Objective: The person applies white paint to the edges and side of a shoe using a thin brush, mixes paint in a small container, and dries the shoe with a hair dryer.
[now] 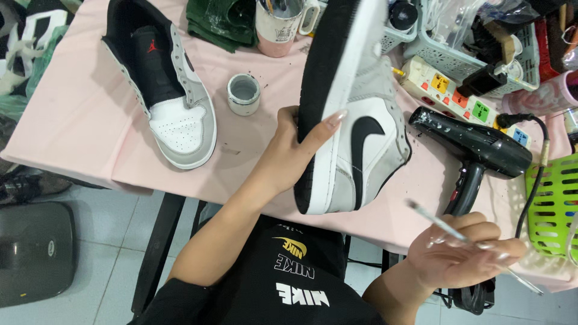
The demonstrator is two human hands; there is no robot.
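Observation:
My left hand (289,150) grips a white, grey and black sneaker (355,120) by its sole edge, holding it tilted on its side above the pink table (78,132). The black sole faces left. My right hand (463,256) sits lower right, fingers curled around a thin paintbrush (442,227) that points up and left, apart from the shoe. A matching sneaker (165,90) lies flat on the table at the upper left. A small white paint jar (244,94) stands between the two shoes.
A black hair dryer (475,150) lies right of the held shoe, beside a white power strip (463,99). A mug with brushes (278,24), a green cloth (220,24), white baskets (475,36) and a green basket (554,204) crowd the back and right.

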